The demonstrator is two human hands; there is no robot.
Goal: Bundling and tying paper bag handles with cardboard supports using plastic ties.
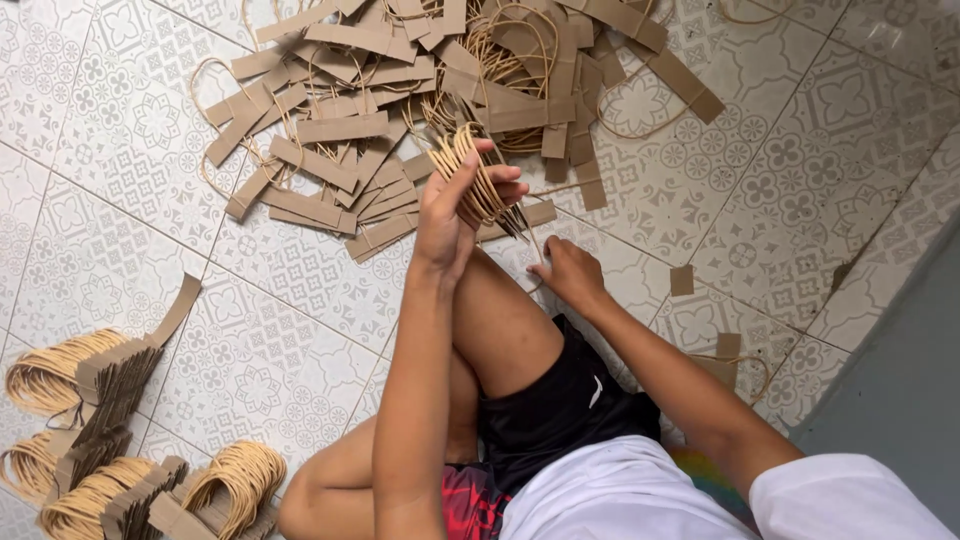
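Brown-paper strips with tan cord loops make up every item here. At far left, sorted bundles (95, 440) lie stacked on the patterned tile floor (280, 330), cords fanned to one side. Centre, the left hand (448, 215) is raised and closed around a gathered bunch of handles (480, 180), cords looped over the fingers. Behind it spreads the loose heap (420, 90). The right hand (568, 272) rests on the floor just beside the knee, fingers curled; whether it pinches anything cannot be told. Judgement: keep strips aligned and cords untangled before adding another.
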